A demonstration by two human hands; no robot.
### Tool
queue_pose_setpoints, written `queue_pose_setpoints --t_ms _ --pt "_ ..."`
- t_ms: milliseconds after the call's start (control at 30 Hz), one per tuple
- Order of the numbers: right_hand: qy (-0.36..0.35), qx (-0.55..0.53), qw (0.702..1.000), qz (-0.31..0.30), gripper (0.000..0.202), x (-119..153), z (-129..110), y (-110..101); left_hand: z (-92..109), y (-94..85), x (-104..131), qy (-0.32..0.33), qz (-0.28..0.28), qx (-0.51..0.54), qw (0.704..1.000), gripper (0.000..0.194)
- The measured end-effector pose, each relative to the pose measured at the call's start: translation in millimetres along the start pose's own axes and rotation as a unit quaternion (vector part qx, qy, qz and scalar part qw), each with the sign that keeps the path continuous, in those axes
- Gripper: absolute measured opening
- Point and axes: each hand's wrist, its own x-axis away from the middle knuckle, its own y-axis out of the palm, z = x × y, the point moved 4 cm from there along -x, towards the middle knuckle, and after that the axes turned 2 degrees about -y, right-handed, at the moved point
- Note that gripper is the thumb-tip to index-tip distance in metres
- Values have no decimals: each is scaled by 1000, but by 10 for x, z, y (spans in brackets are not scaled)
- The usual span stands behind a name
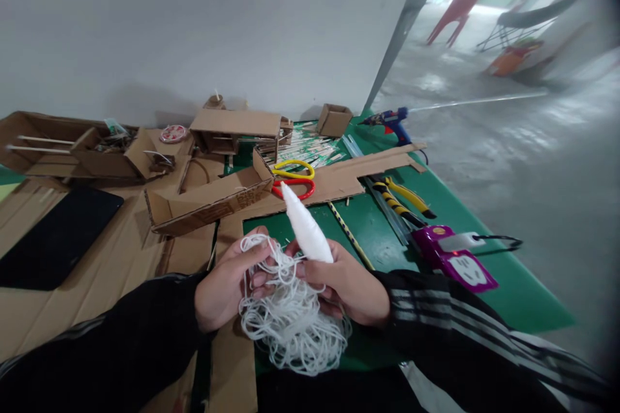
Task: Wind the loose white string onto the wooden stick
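Note:
A loose, tangled bundle of white cord [300, 326] hangs between my two hands at the front of the green table [271, 229]. My left hand [232, 277] is closed on loops at the bundle's upper left. My right hand [351, 284] grips a white, tapered spool of thread [307, 226] whose narrow end points up and away; its fingers also touch the cord. The fingertips of both hands are partly hidden by the loops. Just beyond the spool's tip lie scissors with one yellow and one red handle loop [301, 190].
Cardboard trays [213, 203] and boxes [237, 122] stand along the wall. A black tablet-like slab [61, 235] lies left. To the right are pliers [404, 200], a blue glue gun [394, 122], a purple power strip [455, 258] with a plugged cable, and a striped measuring tape [351, 235].

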Motion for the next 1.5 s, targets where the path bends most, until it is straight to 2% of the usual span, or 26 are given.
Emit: queue_pose_setpoints --t_ms 267,367,467,533,600,700,767,833,1000,1067,1233,1367,1500 --pt "14 12 1000 -16 29 -5 31 1 13 0 1 -6 -33 -36 999 23" --pt "14 -6 1000 -9 23 -8 24 3 72 21 16 6 -100 -87 991 26" --pt "14 -23 1000 -2 21 -12 14 8 130 71 46 25 -167 -212 963 37" --pt "12 -27 1000 -3 22 -17 14 13 166 82 50 55 -152 -309 937 38" --pt "10 -31 999 -3 24 -23 21 13 186 70 38 71 -107 -381 916 32" --pt "13 -36 999 4 30 -29 34 2 183 28 17 61 -57 -440 894 27" --pt "15 -40 999 2 32 -30 36 -3 182 8 6 52 -48 -458 886 32" --pt "16 -46 999 -6 32 -29 36 -3 182 0 -3 41 -55 -447 892 35" --pt "19 -64 998 -21 32 -21 30 -6 151 -21 -25 -19 -51 -297 953 34" --pt "25 -66 997 -30 29 -17 30 -3 132 -28 -28 -36 -43 -248 967 32" --pt "21 -80 996 -43 26 -18 24 6 111 15 -14 -63 -80 -194 976 33" --pt "22 -77 996 -47 21 -21 25 -2 133 63 3 -55 -108 -181 976 33" --pt "23 -78 995 -60 20 -17 28 -4 125 25 -12 -55 -74 -177 980 20"
